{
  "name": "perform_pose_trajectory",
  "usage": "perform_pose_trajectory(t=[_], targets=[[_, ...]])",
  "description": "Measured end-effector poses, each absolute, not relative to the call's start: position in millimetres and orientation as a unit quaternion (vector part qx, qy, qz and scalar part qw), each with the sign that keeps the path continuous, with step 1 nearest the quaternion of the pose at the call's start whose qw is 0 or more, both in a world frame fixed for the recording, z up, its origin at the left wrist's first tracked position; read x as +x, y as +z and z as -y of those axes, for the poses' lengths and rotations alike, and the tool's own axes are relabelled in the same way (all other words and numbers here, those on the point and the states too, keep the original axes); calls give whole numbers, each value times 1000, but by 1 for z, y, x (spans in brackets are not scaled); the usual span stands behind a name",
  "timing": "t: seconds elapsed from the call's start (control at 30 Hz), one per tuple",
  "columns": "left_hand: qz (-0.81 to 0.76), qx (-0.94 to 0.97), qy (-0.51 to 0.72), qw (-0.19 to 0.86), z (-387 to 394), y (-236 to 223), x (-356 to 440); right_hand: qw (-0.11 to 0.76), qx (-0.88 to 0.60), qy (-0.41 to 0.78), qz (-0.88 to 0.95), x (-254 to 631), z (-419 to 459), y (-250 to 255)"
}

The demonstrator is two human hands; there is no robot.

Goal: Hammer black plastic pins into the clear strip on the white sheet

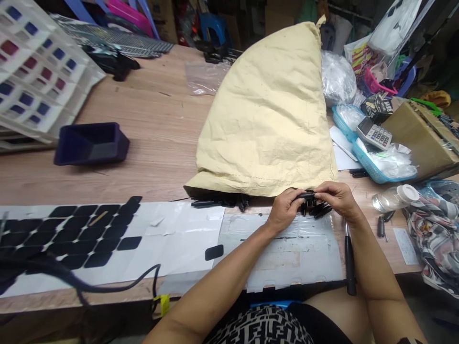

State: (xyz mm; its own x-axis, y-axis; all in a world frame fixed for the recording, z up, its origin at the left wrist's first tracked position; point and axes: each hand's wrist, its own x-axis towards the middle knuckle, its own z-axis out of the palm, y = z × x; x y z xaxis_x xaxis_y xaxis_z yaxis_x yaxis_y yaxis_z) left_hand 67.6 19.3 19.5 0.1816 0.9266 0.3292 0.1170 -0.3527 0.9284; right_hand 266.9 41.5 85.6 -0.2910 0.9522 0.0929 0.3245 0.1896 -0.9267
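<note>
My left hand (285,208) and my right hand (337,198) meet at the mouth of a big yellow sack (268,114) lying on the wooden table (158,129). Both hands are closed in a pinch on a small black plastic part (307,195) held between them. Several more small black parts (317,209) lie under my hands, and others (218,202) spill from the sack's open edge. A white sheet (290,253) lies beneath my forearms.
Black rounded pads (82,234) lie in rows on white paper at left, one loose pad (214,252) nearer the middle. A dark blue tray (91,143), stacked white trays (32,71), a black tool (349,260), a calculator (375,134) in a blue basket and a plastic bottle (394,197) surround the spot.
</note>
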Motion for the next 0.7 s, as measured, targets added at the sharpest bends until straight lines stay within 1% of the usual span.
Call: perform_pose_trajectory(t=[0.07, 0.23, 0.43, 0.6, 0.7], targets=[[-402, 658, 499, 396, -20, 19, 67, 358, -467, 413, 695, 266, -42, 85], [-410, 645, 503, 404, -19, 20, 68, 381, -470, 356, 713, 262, -41, 82], [-420, 660, 505, 364, -16, 24, 67, 370, -459, 285, 756, 258, -38, 81], [-425, 662, 515, 341, -14, 24, 68, 381, -490, 362, 695, 256, -37, 79], [-437, 660, 520, 321, -12, 23, 70, 378, -491, 338, 708, 254, -37, 79]])
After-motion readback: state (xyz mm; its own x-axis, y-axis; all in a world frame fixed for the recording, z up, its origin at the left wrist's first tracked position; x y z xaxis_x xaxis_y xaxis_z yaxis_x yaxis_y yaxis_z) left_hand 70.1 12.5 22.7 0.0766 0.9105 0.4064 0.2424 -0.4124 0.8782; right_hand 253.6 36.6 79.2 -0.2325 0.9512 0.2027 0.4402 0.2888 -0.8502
